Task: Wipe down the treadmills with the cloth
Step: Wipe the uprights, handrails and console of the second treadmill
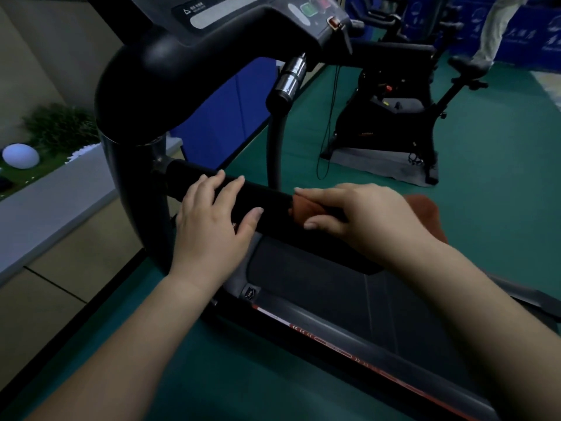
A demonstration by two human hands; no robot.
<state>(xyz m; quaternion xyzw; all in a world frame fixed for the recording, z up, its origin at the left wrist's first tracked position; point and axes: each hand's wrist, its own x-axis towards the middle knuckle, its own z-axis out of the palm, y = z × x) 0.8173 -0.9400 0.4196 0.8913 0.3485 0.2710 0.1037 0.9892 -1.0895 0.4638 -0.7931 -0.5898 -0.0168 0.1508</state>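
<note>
My right hand (361,217) is gripping the cloth (420,208) around the handrail (258,196); my left hand (212,220) is resting loosely open on it; I judge the console (243,16) and deck (334,287) are awaiting wiping.

I see a green floor (501,141) carrying everything here — the black treadmill (349,335) stands on it in front of me, and an exercise bike (391,117) sits beyond on a grey mat (376,164) spread on that floor.

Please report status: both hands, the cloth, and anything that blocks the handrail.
Left hand open, resting on handrail. Right hand grips cloth around the rail. Left hand lies in the wiping path.
</note>
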